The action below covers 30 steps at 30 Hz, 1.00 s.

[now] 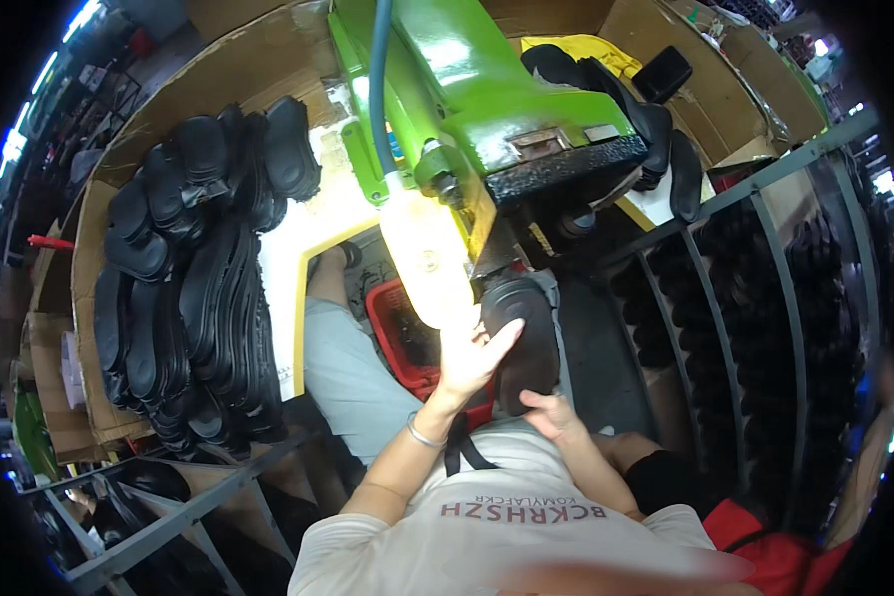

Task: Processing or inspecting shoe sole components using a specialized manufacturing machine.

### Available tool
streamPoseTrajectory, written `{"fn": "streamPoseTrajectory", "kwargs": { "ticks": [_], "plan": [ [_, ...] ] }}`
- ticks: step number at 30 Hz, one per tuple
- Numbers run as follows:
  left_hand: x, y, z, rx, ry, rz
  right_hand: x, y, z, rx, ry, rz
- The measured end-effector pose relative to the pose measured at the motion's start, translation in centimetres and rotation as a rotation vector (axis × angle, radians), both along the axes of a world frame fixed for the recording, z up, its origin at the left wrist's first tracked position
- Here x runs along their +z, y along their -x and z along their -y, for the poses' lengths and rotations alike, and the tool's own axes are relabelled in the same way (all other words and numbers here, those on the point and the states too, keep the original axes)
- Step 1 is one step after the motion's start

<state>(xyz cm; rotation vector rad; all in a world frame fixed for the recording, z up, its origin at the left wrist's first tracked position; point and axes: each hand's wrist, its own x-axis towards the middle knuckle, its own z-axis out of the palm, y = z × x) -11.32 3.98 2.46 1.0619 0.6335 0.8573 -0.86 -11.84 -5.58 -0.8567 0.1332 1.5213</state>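
Both hands grip a black shoe sole (527,360) just below the head of a green machine (512,94). My left hand (467,361) is closed on its left edge, thumb lying across the upper face; the other fingers are partly hidden by the lamp's glare. At the near end, my right hand (556,415) pinches the sole, thumb on top and fingers underneath out of sight. The sole's far end sits under the machine's tool (492,238); whether they touch, I cannot tell. A glowing lamp (425,253) hangs close to my left hand.
Stacked black soles (214,288) fill a cardboard-walled table at the left. More soles (656,134) lie at the far right behind the machine. A red basket (375,303) stands below the lamp. Metal racks (710,288) with dark soles flank the right side; another rack (184,517) is at lower left.
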Motion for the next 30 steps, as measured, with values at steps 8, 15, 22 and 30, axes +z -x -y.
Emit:
{"fn": "streamPoseTrajectory", "kwargs": {
  "ticks": [8,15,22,30],
  "plan": [
    [0.2,-0.4,-2.3,0.212,-0.283,-0.386,1.3,1.3,-0.6,0.145,-0.177,0.061],
    [-0.7,0.9,-1.7,0.315,-0.48,-0.462,5.1,-5.2,-1.1,-0.232,-0.141,0.43],
    [-0.6,2.8,-3.3,0.186,-0.391,-0.363,9.5,-10.7,-8.2,-0.356,-0.178,0.567],
    [-0.1,8.1,-3.2,0.281,-0.082,-0.023,9.8,-7.2,-11.9,-0.231,-0.276,0.475]
  ]
}}
